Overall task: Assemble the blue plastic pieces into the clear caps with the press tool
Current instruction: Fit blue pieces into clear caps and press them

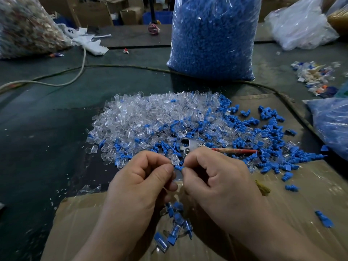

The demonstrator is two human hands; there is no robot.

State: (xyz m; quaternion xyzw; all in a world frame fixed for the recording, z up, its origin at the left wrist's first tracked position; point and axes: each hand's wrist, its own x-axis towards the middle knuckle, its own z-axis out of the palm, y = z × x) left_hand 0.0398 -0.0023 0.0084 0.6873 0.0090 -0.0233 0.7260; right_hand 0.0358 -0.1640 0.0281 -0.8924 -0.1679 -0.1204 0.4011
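Observation:
My left hand (143, 178) pinches a clear cap (174, 159) between thumb and forefinger. My right hand (218, 178) pinches a blue plastic piece (178, 168) whose tip points at the cap. Both hands meet above the cardboard sheet (301, 194). Just beyond them lies the press tool (190, 145), metal with a red handle (233, 150), half buried in a heap of clear caps (143, 117) mixed with blue pieces (267, 136). Several assembled caps with blue inserts (175, 228) lie on the cardboard below my wrists.
A tall clear bag of blue pieces (212, 38) stands behind the heap. Another bag of blue parts (333, 125) sits at the right edge. A cable (81, 68) runs across the dark green table (47, 129). Scrap parts (314, 76) lie far right.

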